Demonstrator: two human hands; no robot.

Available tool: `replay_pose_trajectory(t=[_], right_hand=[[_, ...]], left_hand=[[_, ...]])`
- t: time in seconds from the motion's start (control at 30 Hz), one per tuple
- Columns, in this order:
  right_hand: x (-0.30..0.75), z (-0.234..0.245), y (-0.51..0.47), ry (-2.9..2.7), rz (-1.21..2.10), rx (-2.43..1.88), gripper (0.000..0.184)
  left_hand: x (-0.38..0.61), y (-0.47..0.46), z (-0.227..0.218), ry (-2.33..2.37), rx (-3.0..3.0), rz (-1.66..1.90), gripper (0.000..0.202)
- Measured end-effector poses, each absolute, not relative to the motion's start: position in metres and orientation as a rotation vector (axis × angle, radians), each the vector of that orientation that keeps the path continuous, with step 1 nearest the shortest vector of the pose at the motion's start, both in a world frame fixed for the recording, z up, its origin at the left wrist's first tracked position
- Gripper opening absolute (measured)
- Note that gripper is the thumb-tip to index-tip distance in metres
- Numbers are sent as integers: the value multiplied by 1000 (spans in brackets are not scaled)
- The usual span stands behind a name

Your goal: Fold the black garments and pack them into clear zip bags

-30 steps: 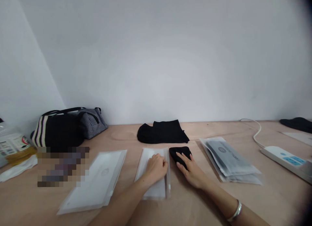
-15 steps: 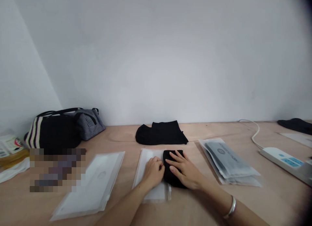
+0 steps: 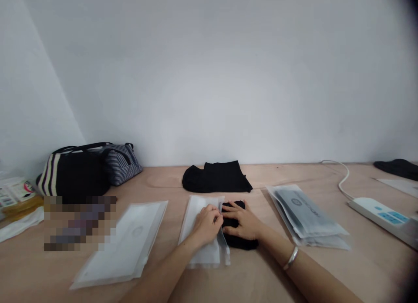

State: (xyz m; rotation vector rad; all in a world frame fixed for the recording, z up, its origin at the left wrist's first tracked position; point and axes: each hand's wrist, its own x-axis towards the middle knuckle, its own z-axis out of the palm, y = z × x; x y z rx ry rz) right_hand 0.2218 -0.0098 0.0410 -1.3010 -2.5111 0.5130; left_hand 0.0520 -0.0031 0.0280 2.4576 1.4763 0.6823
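A frosted white zip bag [image 3: 202,253] lies flat in front of me, its zipper edge facing right. My left hand [image 3: 208,224] rests over it, fingers pinched on the bag's right edge, which is slightly raised. Against that edge lies a folded black cloth piece [image 3: 241,242]. On top of the cloth my right hand [image 3: 243,222] is spread flat, fingers pointing left toward the bag's edge. The cloth's left side is partly hidden by the bag's edge and my fingers.
Another black cloth piece [image 3: 215,176] lies near the wall. More frosted bags [image 3: 124,242] are at left; filled, printed ones [image 3: 307,211] are stacked at right. A white power strip [image 3: 380,211], striped bags [image 3: 81,174] and a pixelated patch [image 3: 80,224] flank the work area.
My left hand has shifted slightly right and now pinches the bag's edge, which has lifted. My right hand has moved a little left across the cloth.
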Motion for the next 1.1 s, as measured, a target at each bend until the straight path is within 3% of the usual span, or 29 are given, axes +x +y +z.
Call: replay_pose_trajectory(t=[0.23, 0.43, 0.57, 0.7, 0.87, 0.97, 1.1], right_hand=[[199, 24, -22, -1950, 506, -1168, 34], [230, 48, -48, -2083, 382, -1356, 15], [253, 58, -58, -2334, 344, -1161, 37], [264, 51, -52, -2553, 343, -986, 56], [264, 43, -39, -2782, 254, -976, 81], [260, 44, -35, -2823, 204, -1012, 82], [253, 46, -36, -2858, 158, -1054, 73]], left_hand=[[53, -15, 50, 1300, 2720, 602, 18], [47, -17, 69, 889, 3064, 394, 8], [43, -24, 64, 879, 3259, 421, 11], [28, -45, 45, 937, 3017, 663, 19], [13, -61, 34, 1010, 2814, 424, 58], [13, -58, 36, 972, 2767, 322, 66], [14, -52, 36, 950, 2774, 365, 56]])
